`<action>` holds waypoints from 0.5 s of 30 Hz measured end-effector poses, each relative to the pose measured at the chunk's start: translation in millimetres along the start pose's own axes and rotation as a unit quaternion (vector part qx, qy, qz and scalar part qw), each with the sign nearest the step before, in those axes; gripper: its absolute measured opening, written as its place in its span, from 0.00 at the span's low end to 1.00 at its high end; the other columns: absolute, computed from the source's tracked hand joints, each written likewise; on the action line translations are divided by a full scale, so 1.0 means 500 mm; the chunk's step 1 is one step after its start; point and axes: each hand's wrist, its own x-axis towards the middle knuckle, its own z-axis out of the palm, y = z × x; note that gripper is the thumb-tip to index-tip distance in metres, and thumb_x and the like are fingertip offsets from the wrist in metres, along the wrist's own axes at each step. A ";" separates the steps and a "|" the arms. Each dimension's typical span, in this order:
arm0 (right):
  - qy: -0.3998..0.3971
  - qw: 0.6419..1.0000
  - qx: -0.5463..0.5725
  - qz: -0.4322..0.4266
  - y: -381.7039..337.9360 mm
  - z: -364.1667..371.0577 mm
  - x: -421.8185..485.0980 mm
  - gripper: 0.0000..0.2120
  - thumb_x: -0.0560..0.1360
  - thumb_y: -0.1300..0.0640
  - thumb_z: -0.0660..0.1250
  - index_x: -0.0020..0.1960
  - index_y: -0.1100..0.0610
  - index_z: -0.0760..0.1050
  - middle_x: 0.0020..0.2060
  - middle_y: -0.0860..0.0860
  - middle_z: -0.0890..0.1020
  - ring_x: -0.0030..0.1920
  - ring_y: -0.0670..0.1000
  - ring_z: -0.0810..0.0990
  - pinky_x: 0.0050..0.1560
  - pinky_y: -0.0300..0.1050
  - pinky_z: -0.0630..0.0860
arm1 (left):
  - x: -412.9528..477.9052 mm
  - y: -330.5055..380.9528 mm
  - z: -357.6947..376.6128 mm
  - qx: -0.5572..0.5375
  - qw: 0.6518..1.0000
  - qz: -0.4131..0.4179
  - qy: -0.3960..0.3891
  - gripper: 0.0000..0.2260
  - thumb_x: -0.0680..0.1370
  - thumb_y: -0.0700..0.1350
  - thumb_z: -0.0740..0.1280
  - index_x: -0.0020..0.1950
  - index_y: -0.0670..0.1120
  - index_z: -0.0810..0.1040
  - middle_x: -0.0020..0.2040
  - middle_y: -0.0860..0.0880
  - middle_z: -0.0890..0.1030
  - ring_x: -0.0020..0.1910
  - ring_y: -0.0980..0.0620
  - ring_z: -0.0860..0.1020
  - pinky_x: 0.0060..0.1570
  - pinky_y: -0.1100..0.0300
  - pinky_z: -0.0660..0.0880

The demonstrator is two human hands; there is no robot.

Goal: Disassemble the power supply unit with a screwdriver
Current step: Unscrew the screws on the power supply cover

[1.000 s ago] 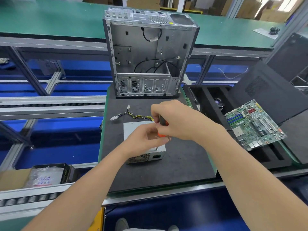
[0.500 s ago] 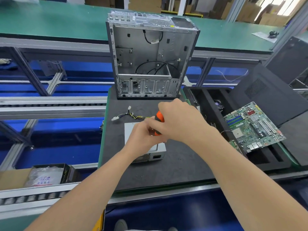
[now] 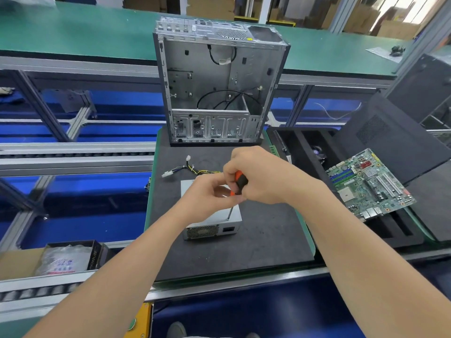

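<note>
A silver power supply unit (image 3: 211, 228) lies on the black mat (image 3: 256, 250), fan grille facing me, its yellow and black cable bundle (image 3: 192, 170) trailing to the back left. My right hand (image 3: 261, 176) grips the orange and black screwdriver (image 3: 240, 182) by the handle. The metal shaft points down and its tip touches the unit's top near the front right corner. My left hand (image 3: 207, 196) pinches the lower end of the handle with curled fingers, hiding most of the unit's top.
An open, emptied computer case (image 3: 219, 81) stands upright at the back of the mat. A green motherboard (image 3: 368, 184) lies in a black foam tray (image 3: 305, 147) on the right. A box with plastic bags (image 3: 66, 259) sits front left. Roller conveyor rails (image 3: 73, 157) run along the left.
The screwdriver has gone from leaning over to nearly upright, with its tip set on the unit's top. Both hands stayed on the handle and shifted slightly.
</note>
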 end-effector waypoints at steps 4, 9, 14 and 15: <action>0.026 0.999 -0.006 0.038 0.000 0.007 -0.005 0.09 0.71 0.51 0.69 0.50 0.49 0.75 0.45 0.45 0.73 0.48 0.51 0.75 0.45 0.52 0.78 | 0.004 -0.006 0.002 0.013 1.000 0.010 0.022 0.09 0.70 0.51 0.76 0.47 0.62 0.82 0.45 0.59 0.84 0.40 0.57 0.83 0.44 0.68 0.74; 0.113 0.976 -0.092 0.163 -0.020 0.030 0.008 0.14 0.81 0.44 0.60 0.46 0.55 0.69 0.38 0.50 0.68 0.35 0.51 0.69 0.31 0.44 0.60 | 0.013 -0.028 0.015 0.014 0.999 0.017 0.047 0.13 0.67 0.51 0.82 0.43 0.60 0.79 0.43 0.55 0.83 0.40 0.52 0.82 0.41 0.58 0.79; 0.064 0.994 0.024 0.090 -0.012 0.018 -0.002 0.05 0.75 0.56 0.67 0.50 0.53 0.72 0.45 0.49 0.78 0.48 0.56 0.78 0.45 0.53 0.80 | -0.009 -0.074 -0.022 0.201 0.978 -0.033 -0.055 0.13 0.71 0.48 0.78 0.51 0.59 0.81 0.49 0.57 0.82 0.45 0.56 0.80 0.46 0.60 0.77; 0.052 0.995 0.035 0.074 -0.013 0.015 -0.006 0.07 0.73 0.58 0.67 0.50 0.52 0.73 0.44 0.47 0.76 0.50 0.55 0.77 0.47 0.55 0.80 | -0.016 -0.088 -0.026 0.238 0.968 -0.038 -0.063 0.12 0.72 0.46 0.78 0.51 0.58 0.82 0.49 0.57 0.82 0.44 0.56 0.79 0.45 0.62 0.75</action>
